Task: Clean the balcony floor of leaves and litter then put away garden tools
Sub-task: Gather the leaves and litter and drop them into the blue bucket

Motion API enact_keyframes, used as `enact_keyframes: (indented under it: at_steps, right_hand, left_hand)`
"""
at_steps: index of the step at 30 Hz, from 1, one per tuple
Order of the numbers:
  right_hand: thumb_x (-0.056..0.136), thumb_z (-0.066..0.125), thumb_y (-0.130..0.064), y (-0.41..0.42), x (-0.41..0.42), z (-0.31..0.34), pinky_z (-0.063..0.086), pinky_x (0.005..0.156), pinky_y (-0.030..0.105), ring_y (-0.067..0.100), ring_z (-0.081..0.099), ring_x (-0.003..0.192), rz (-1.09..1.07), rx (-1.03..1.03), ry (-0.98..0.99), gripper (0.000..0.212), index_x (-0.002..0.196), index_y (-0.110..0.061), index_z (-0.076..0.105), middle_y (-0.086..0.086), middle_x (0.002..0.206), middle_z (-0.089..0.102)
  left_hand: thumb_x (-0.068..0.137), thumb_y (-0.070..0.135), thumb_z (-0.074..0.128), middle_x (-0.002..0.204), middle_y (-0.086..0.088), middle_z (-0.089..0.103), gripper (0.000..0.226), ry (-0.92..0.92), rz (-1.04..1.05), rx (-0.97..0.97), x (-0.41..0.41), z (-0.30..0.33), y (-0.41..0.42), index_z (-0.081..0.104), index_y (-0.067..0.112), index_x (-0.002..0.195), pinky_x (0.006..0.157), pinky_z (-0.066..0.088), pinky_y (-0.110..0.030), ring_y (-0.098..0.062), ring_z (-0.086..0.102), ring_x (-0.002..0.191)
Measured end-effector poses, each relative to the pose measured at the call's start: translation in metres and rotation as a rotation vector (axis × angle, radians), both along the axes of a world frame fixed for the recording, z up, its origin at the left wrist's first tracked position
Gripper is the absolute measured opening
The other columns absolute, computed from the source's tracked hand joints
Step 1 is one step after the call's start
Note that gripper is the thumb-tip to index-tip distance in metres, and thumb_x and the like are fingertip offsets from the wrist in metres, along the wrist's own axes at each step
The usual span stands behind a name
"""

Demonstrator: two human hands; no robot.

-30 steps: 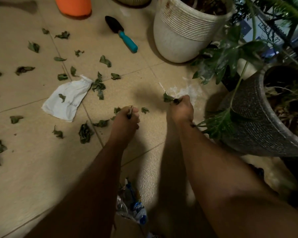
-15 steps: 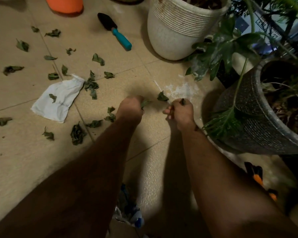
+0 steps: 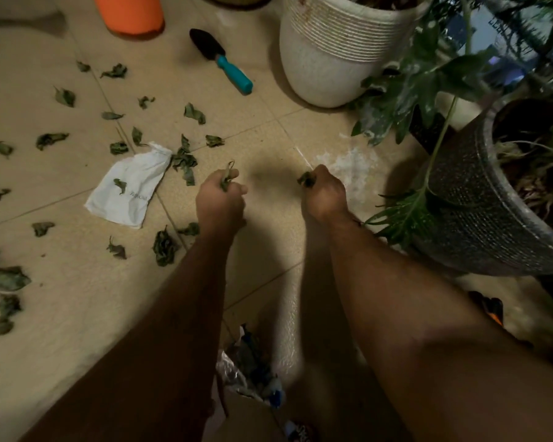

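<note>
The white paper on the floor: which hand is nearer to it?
Left. The left hand is just beside the white paper; the right hand is farther away, toward the pots.

Floor (image 3: 61,314): beige speckled tile, faintly glossy, with grout lines. Leaves (image 3: 165,247): dry, crumpled, matt green. Litter sheet (image 3: 131,186): white, creased paper. Trowel (image 3: 221,60): matt black blade, smooth teal plastic handle. White pot (image 3: 332,59): ribbed upper band, stained. Dark pot (image 3: 479,212): rough, woven-looking texture. Orange container (image 3: 130,12): smooth.
</note>
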State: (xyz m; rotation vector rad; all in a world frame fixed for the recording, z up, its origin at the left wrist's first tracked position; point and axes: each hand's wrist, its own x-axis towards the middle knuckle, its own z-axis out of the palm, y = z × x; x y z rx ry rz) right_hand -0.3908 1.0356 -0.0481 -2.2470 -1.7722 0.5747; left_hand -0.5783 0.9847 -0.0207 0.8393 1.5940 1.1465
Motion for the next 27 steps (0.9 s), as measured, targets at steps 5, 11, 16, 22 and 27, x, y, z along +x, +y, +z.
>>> enact_keyframes:
  at_steps: [5, 11, 16, 22, 27]
  right_hand:
    - [0.103, 0.045, -0.025, -0.026, -0.023, 0.021, 0.040, 0.067, 0.024, 0.021, 0.054, 0.076, -0.369, -0.001, 0.513, 0.022, 0.098, -0.010, 0.061, 0.004, 0.081, 0.057]
    - [0.103, 0.030, -0.015, -0.057, -0.075, 0.048, 0.043, 0.038, 0.022, 0.020, 0.067, 0.052, -0.733, -0.196, 1.403, 0.028, 0.089, -0.001, 0.050, 0.012, 0.068, 0.061]
    - [0.098, 0.032, -0.010, -0.063, -0.104, 0.058, 0.035, 0.035, 0.020, 0.016, 0.049, 0.046, -0.702, -0.264, 1.632, 0.021, 0.083, -0.008, 0.047, 0.007, 0.061, 0.052]
    - [0.099, 0.037, -0.015, -0.061, -0.103, 0.034, 0.027, 0.041, 0.020, 0.013, 0.036, 0.049, -0.555, -0.298, 1.407, 0.020, 0.085, -0.013, 0.051, 0.003, 0.067, 0.042]
    - [0.092, 0.030, -0.001, -0.061, -0.097, 0.033, 0.037, 0.045, 0.022, 0.013, 0.041, 0.050, -0.596, -0.264, 1.258, 0.032, 0.105, -0.009, 0.058, 0.015, 0.085, 0.057]
  left_hand:
    - [0.099, 0.020, 0.053, 0.089, -0.008, 0.062, 0.014, -0.094, 0.107, -0.095, -0.033, 0.003, -0.018, 0.065, 0.013, 0.102, 0.071, 0.048, -0.037, -0.023, 0.057, 0.083]
    - [0.092, 0.055, 0.058, 0.081, -0.010, 0.057, 0.043, 0.000, 0.188, -0.168, -0.066, 0.014, -0.048, 0.062, 0.012, 0.086, 0.067, 0.044, -0.037, -0.021, 0.053, 0.073]
    - [0.095, 0.073, 0.025, 0.061, -0.002, 0.053, 0.071, -0.026, 0.433, -0.284, -0.090, 0.029, -0.056, 0.050, 0.017, 0.060, 0.057, 0.038, -0.031, -0.021, 0.049, 0.059]
    - [0.100, 0.030, 0.050, 0.068, -0.002, 0.063, 0.034, -0.114, 0.488, -0.323, -0.123, -0.004, -0.066, 0.067, 0.010, 0.077, 0.053, 0.042, -0.024, -0.022, 0.058, 0.069]
    - [0.098, 0.015, 0.058, 0.089, 0.000, 0.068, 0.021, 0.044, 0.401, -0.279, -0.125, -0.015, -0.086, 0.070, 0.011, 0.115, 0.073, 0.058, -0.028, -0.011, 0.065, 0.078]
